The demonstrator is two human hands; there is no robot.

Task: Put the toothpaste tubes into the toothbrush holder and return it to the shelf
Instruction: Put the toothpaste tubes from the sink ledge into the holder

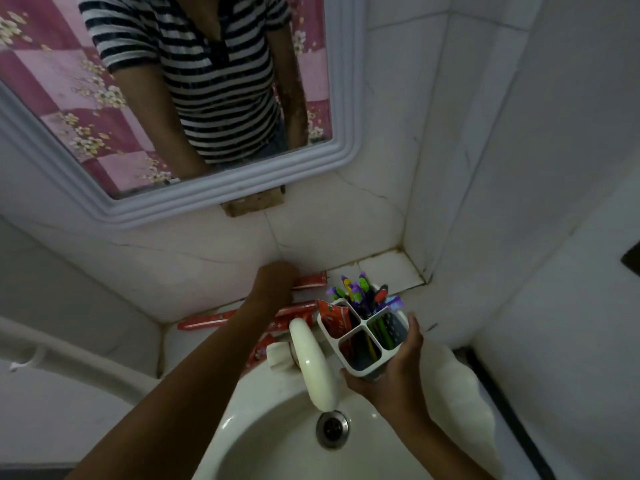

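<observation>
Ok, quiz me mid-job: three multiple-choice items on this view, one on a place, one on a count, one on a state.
1. Where is the toothbrush holder?
A. on the shelf
B. in the right hand, over the sink
C. in the basin

2. How many compartments does it have?
A. two
B. four
C. six

3. What is the left hand doing?
A. resting on the tap
B. hanging idle
C. closed on a red toothpaste tube on the shelf

Answers: B, the right hand cups it above the sink; B, a cross divider shows; C, the fist sits on the tube.

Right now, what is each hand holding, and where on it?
The right hand cups the toothbrush holder from below and by its side wall. The left hand closes on a red toothpaste tube on the shelf, near one end.
</observation>
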